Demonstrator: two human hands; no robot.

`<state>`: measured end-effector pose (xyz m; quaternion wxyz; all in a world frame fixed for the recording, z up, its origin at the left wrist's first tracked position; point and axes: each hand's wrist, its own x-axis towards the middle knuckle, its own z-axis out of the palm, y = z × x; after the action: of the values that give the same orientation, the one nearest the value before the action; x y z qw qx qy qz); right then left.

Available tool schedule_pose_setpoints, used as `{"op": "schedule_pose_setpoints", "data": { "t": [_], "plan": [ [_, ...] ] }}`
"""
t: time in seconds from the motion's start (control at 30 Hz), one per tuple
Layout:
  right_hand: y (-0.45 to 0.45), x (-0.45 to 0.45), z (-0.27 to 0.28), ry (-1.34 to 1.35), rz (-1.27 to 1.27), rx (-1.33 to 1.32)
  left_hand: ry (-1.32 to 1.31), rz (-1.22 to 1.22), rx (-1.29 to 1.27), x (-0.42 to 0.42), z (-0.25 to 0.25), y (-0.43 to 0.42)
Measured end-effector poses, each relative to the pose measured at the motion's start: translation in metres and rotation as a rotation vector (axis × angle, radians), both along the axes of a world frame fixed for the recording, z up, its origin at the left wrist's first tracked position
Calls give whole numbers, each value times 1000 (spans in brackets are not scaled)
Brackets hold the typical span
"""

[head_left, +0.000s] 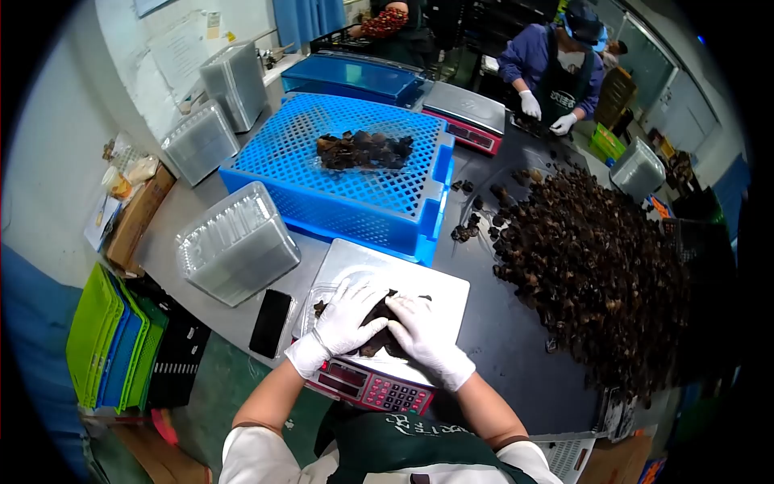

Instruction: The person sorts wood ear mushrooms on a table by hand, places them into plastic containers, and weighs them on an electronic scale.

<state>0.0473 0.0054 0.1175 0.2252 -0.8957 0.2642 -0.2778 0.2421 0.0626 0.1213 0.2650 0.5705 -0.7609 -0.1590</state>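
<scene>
Dark brown pieces that look like wood ear mushrooms (379, 319) lie in a clear plastic tray, on the silver pan of a red digital scale (442, 302). My left hand (343, 319), in a white glove, rests over the left side of this heap with fingers stretched and thumb apart. From the right, my gloved right hand (423, 329) lies across the same heap, fingers extended and nearly flat. Both hands touch the mushrooms and cover much of the tray. Below them shows the scale's keypad (393, 397).
Another filled tray (364, 151) sits on an upturned blue crate (347, 206). Stacked clear trays (238, 242) and a black phone (271, 323) are at left. A large mushroom heap (597, 266) spreads at right. Beyond stand a second scale (465, 113) and a gloved co-worker (556, 68).
</scene>
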Motion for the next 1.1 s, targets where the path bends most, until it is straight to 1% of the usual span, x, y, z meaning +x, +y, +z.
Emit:
{"op": "schedule_pose_setpoints", "data": {
  "t": [0.07, 0.1, 0.13, 0.17, 0.23, 0.27, 0.3, 0.37, 0.43, 0.47, 0.5, 0.57, 0.6, 0.63, 0.7, 0.73, 0.77, 0.83, 0.9, 0.93, 0.97, 1.0, 1.03, 1.1],
  "plan": [
    [-5, -9, 4, -140, 24, 185, 102, 7, -11, 7, 4, 0],
    [-3, -14, 13, -191, -25, 376, 152, 15, -30, 11, 9, 1],
    [-2, -25, 27, -172, -125, 535, 149, 69, -19, 18, 12, 4],
    [0, -33, 49, -148, -227, 694, 201, 122, -14, 25, 21, 10],
    [-1, -51, 50, -356, -305, 714, 274, 252, -50, 43, 26, 22],
    [-8, -66, 35, -310, -336, 598, 273, 325, -120, 50, 23, 31],
    [-13, -83, 20, -266, -364, 482, 206, 397, -215, 58, 20, 38],
    [-9, -103, 7, -292, -418, 549, 274, 533, -153, 67, 26, 60],
    [0, -119, -9, -344, -456, 690, 295, 615, -99, 76, 7, 80],
    [5, -126, -17, -313, -478, 726, 298, 667, 36, 72, 10, 89],
    [12, -126, -14, -310, -467, 817, 304, 713, 169, 67, 13, 96],
    [23, -118, -5, -197, -510, 963, 286, 715, 184, 53, 0, 107],
    [27, -109, 3, -107, -494, 972, 281, 702, 288, 46, -3, 109],
    [32, -102, 2, -88, -473, 974, 339, 654, 293, 41, -14, 112],
    [37, -90, -8, -70, -435, 953, 625, 641, 397, 31, -29, 111],
    [37, -85, -13, -45, -437, 896, 1026, 602, 418, 26, -31, 107],
    [36, -82, -19, -20, -439, 837, 1046, 581, 407, 28, -38, 103],
    [29, -76, -26, -193, -463, 921, 1168, 605, 392, 26, -26, 93],
    [19, -69, -24, -206, -454, 859, 1130, 617, 310, 31, -22, 79],
    [13, -61, -10, -237, -474, 858, 1113, 602, 273, 36, -16, 68],
    [3, -55, -6, -387, -404, 895, 1096, 589, 235, 42, -8, 55],
    [-12, -47, 4, -388, -398, 812, 1119, 611, 228, 45, 2, 43],
    [-27, -38, 14, -389, -394, 731, 1131, 590, 160, 54, -7, 28],
    [-61, -21, 27, -415, -399, 746, 1260, 568, 87, 63, 2, -5]
  ]
}}
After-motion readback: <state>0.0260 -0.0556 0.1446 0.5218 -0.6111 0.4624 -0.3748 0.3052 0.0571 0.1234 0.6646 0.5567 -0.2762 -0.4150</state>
